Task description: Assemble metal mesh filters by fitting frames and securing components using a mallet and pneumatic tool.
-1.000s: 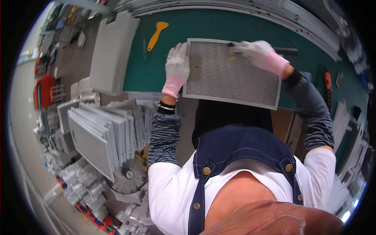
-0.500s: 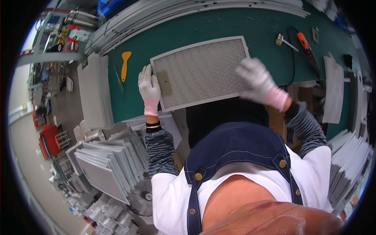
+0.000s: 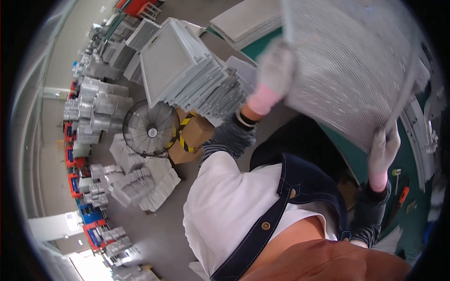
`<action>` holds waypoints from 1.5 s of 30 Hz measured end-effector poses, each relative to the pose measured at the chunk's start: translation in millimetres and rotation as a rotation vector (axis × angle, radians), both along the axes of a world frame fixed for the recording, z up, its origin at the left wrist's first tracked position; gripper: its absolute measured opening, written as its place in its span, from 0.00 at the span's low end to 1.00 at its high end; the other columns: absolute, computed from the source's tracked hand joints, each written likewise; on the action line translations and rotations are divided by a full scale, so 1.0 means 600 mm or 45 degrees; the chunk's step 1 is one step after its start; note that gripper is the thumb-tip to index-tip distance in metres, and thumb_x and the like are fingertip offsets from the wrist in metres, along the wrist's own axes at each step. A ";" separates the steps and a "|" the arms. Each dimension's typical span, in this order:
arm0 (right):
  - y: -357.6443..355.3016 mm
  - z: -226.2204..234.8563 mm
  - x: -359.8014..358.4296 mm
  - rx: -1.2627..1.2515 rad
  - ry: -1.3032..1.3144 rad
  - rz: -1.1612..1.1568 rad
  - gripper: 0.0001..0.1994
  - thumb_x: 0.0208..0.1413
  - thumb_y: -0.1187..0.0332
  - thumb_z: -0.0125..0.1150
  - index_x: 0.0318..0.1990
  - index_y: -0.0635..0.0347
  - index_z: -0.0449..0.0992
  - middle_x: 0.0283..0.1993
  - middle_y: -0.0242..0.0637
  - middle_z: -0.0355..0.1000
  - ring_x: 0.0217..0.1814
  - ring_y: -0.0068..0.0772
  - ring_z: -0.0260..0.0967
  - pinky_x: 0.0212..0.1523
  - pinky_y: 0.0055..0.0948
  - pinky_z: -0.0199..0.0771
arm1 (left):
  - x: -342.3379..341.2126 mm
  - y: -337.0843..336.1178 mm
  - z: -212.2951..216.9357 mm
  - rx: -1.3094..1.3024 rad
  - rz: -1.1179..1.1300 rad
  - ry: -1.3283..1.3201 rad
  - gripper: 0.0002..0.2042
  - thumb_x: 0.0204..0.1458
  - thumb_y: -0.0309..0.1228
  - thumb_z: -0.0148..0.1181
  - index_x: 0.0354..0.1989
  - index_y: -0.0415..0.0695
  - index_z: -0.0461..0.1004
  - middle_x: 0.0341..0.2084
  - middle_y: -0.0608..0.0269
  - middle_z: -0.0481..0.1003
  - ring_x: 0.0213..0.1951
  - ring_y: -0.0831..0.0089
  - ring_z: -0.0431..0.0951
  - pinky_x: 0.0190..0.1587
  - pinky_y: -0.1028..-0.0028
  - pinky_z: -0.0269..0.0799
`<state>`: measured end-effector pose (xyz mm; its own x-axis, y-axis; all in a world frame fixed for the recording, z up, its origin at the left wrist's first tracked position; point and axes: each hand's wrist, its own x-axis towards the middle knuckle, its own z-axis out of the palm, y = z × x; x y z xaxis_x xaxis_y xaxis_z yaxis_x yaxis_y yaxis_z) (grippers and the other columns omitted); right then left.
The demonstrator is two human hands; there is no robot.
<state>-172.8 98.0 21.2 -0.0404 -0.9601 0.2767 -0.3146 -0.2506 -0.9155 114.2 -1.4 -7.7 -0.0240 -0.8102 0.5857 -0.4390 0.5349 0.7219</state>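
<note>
A large rectangular mesh filter panel (image 3: 342, 65) with a light frame is held up and tilted between my hands, smeared by motion. My left hand (image 3: 275, 68), in a white glove with a pink cuff, is closed at the panel's left edge; its fingers are blurred. Gripping the near right corner is my gloved right hand (image 3: 383, 150), with its thumb on the mesh side. Below the panel lies part of the green worktable (image 3: 344, 145). A small hammer (image 3: 396, 172) and an orange-handled tool (image 3: 403, 194) rest there, beyond my right forearm.
Leaning framed panels (image 3: 168, 61) stand left of my left arm. Near them are a black floor fan (image 3: 145, 129) and a cardboard box (image 3: 199, 133) with black-and-yellow tape. Silvery rolls (image 3: 101, 103) line the far left. Flat pale panels (image 3: 248, 21) are stacked at the table's edge.
The filter panel has come up off the table in both hands. My right hand has closed on its corner. The view has swung left, bringing the fan and box into sight.
</note>
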 end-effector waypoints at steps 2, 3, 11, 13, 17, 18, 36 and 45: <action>-0.033 0.044 0.068 -0.107 -0.113 0.302 0.26 0.58 0.67 0.52 0.61 0.73 0.61 0.51 0.42 0.69 0.54 0.29 0.66 0.56 0.28 0.64 | 0.078 -0.005 0.081 0.022 0.197 0.564 0.08 0.61 0.31 0.45 0.39 0.43 0.70 0.25 0.69 0.66 0.26 0.80 0.68 0.29 0.77 0.69; -0.052 0.045 0.082 -0.144 -0.119 0.488 0.27 0.58 0.65 0.55 0.61 0.73 0.61 0.54 0.45 0.68 0.55 0.31 0.67 0.57 0.32 0.65 | 0.116 0.011 0.133 0.368 0.443 0.383 0.20 0.62 0.40 0.48 0.51 0.34 0.70 0.45 0.53 0.72 0.47 0.64 0.71 0.52 0.66 0.66; -0.133 -0.101 -0.079 -0.188 0.842 0.138 0.16 0.50 0.71 0.61 0.47 0.64 0.73 0.49 0.45 0.70 0.50 0.48 0.69 0.50 0.36 0.70 | 0.650 0.037 0.108 0.434 1.098 -0.393 0.16 0.58 0.36 0.48 0.44 0.36 0.75 0.41 0.44 0.77 0.42 0.49 0.77 0.45 0.59 0.72; -0.150 -0.131 -0.169 -0.122 0.974 -0.060 0.13 0.51 0.71 0.60 0.45 0.65 0.75 0.48 0.46 0.71 0.51 0.46 0.69 0.52 0.36 0.70 | 0.756 0.056 0.075 0.849 1.385 -1.322 0.20 0.55 0.45 0.46 0.37 0.42 0.78 0.39 0.42 0.73 0.45 0.48 0.74 0.49 0.56 0.70; -0.176 -0.111 -0.350 -0.119 0.900 -0.477 0.10 0.54 0.71 0.60 0.39 0.68 0.76 0.42 0.49 0.73 0.43 0.48 0.73 0.45 0.35 0.71 | 0.540 -0.038 0.139 0.700 1.800 -1.645 0.21 0.55 0.50 0.48 0.55 0.60 0.70 0.50 0.56 0.70 0.48 0.54 0.75 0.45 0.57 0.74; -0.216 -0.107 -0.382 -0.200 0.952 -0.554 0.10 0.54 0.70 0.59 0.39 0.68 0.76 0.41 0.49 0.73 0.43 0.49 0.73 0.45 0.36 0.71 | 0.482 -0.047 0.183 0.355 1.724 -1.516 0.19 0.56 0.44 0.52 0.54 0.55 0.71 0.49 0.53 0.71 0.49 0.54 0.74 0.47 0.58 0.73; -0.582 -0.044 -0.386 0.489 1.297 -0.436 0.42 0.36 0.55 0.74 0.63 0.50 0.64 0.66 0.50 0.57 0.69 0.49 0.53 0.67 0.40 0.56 | -0.072 -0.672 -0.078 0.732 0.321 -1.485 0.36 0.47 0.56 0.60 0.60 0.46 0.64 0.56 0.49 0.68 0.59 0.54 0.66 0.60 0.57 0.61; -0.613 -0.010 -0.530 -0.057 1.395 -0.826 0.13 0.62 0.69 0.47 0.49 0.59 0.75 0.42 0.44 0.77 0.48 0.44 0.73 0.51 0.35 0.71 | -0.075 -0.680 -0.042 0.624 0.293 -1.490 0.44 0.44 0.52 0.65 0.68 0.48 0.52 0.52 0.55 0.74 0.55 0.61 0.73 0.58 0.63 0.64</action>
